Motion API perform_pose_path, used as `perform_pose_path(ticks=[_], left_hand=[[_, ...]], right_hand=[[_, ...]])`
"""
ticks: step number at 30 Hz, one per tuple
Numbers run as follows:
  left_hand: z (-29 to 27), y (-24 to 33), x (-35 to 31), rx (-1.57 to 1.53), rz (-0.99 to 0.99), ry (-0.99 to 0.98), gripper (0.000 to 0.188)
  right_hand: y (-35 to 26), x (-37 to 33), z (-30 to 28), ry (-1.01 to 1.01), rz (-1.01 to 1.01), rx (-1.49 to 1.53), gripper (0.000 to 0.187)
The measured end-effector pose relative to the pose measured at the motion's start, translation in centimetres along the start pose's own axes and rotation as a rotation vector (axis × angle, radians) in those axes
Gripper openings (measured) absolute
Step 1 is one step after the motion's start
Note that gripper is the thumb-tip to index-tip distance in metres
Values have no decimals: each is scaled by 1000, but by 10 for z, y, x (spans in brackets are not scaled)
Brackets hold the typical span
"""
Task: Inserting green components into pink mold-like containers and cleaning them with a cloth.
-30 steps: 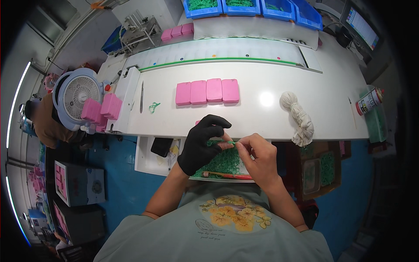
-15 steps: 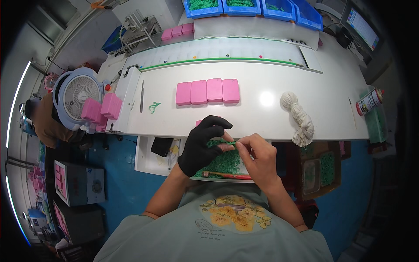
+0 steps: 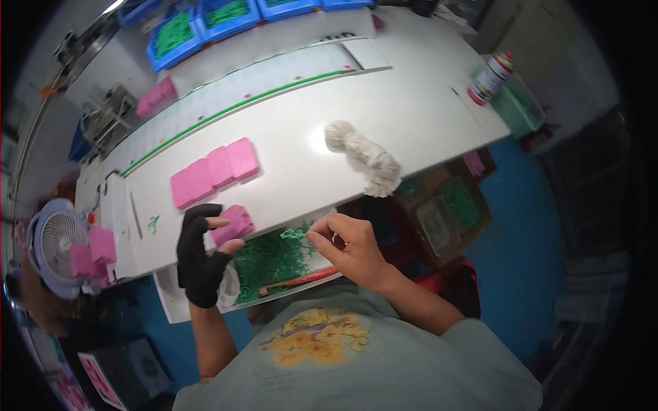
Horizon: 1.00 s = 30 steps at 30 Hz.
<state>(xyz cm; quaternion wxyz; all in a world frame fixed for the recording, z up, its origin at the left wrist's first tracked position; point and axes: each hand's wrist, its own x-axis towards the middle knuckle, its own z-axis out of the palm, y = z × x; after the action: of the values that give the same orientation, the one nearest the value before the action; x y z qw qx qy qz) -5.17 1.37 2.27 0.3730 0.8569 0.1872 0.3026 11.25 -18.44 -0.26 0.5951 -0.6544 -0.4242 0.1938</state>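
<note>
My right hand (image 3: 353, 248) pinches a small green plastic piece (image 3: 293, 234) of thin, looped shape between thumb and forefinger, over the open drawer. Heaped in that drawer (image 3: 177, 307) are many similar green pieces (image 3: 267, 259), with a red stick-like tool (image 3: 312, 279) along the front. My left hand (image 3: 200, 257), in a black glove with bare fingertips, is held with thumb and forefinger apart and nothing between them. Just beyond it, a pink block (image 3: 240, 220) lies at the table's near edge; whether the fingers touch it I cannot tell.
Pink blocks (image 3: 214, 172) stand in a row on the white table (image 3: 295, 137), left of a bundle of off-white cloth (image 3: 363, 157). A spray can (image 3: 491, 79) is at the far right. Blue bins (image 3: 229, 20) of green pieces line the back; a fan (image 3: 63, 240) is at left.
The view has turned toward the right. My hands have moved apart; the right one has carried the green piece away from the left. The pink block at the near edge now shows more fully.
</note>
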Motion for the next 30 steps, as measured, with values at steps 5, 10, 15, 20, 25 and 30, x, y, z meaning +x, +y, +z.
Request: perform_pose_path(ticks=[5, 10, 15, 20, 25, 30], left_hand=[[-3, -23, 5, 55, -35, 45, 36], [0, -20, 8, 109, -86, 15, 41], [7, -24, 7, 141, -118, -76, 60], [1, -44, -8, 294, -48, -104, 73], [9, -38, 0, 341, 62, -152, 74], [4, -36, 1, 368, -5, -191, 67]], right_hand=[[43, -54, -67, 211, 372, 150, 12], [110, -114, -150, 700, 729, 221, 15], [168, -159, -194, 792, 940, 104, 17], [166, -141, -202, 508, 848, -705, 21], [58, -41, -161, 640, 163, -564, 16], [53, 19, -140, 506, -82, -566, 18]])
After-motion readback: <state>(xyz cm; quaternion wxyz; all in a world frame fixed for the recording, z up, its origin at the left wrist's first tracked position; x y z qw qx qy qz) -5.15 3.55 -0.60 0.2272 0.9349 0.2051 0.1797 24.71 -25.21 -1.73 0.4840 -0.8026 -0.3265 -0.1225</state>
